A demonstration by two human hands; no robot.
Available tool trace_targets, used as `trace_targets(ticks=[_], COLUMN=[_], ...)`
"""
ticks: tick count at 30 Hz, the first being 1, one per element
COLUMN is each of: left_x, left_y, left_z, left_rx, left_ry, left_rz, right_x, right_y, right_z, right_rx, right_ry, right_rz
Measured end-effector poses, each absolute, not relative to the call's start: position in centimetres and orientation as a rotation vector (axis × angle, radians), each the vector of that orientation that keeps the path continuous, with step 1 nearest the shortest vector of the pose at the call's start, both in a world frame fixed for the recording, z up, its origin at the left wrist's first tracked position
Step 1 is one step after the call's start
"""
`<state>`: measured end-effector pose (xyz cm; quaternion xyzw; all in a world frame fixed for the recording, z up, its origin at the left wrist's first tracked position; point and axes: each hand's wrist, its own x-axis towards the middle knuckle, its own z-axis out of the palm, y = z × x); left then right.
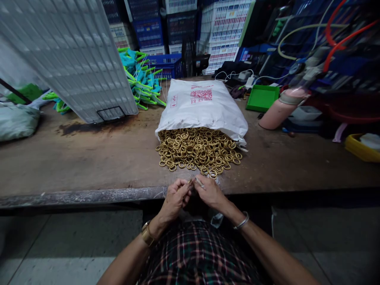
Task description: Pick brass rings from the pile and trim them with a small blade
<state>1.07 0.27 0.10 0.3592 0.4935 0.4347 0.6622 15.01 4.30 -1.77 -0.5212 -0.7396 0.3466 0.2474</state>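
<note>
My left hand [177,193] is closed at the table's front edge, its fingertips pinching what looks like a gold-coloured ring [189,181], mostly covered by the fingers. Close against it, my right hand [210,192] is also closed, with a small, thin pale tool [199,182] between thumb and fingers; its exact kind is unclear. Just beyond both hands lies a heap of gold-coloured rings [196,148]. The rings spill from the mouth of a white woven sack [204,107] with red printing, lying on its side.
The brown wooden table [89,162] carries a ribbed whitish panel [77,55], bright green hangers [145,85], a green tray [263,98], a pink bottle-like container [280,111] and a yellow tray [360,149]. Stacked crates [225,23] stand behind. Red hoses [341,43] hang at right.
</note>
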Motion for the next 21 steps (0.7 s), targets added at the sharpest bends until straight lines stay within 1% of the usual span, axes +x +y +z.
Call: trace_targets(ticks=[3,6,15,21], left_x=[1.1,1.1,0.8,0.7], left_y=[0.3,0.3,0.0,-1.5], left_z=[0.2,0.1,-0.6,1.0], left_rx=[0.852,0.877,1.019,0.986], left_ry=[1.149,1.178,1.213,1.113], left_rz=[0.984,0.979,1.018,0.943], right_x=[15.0,14.8,14.5,14.4], right_y=[3.8,3.6,3.5,4.5], right_z=[-1.7,-1.7,-1.5,-1.0], right_rx=[-1.408,-1.446,-1.505,-1.632], right_ry=[-2.246,-2.341,-2.504,-2.512], right_rz=[0.812,0.727,0.656,0.549])
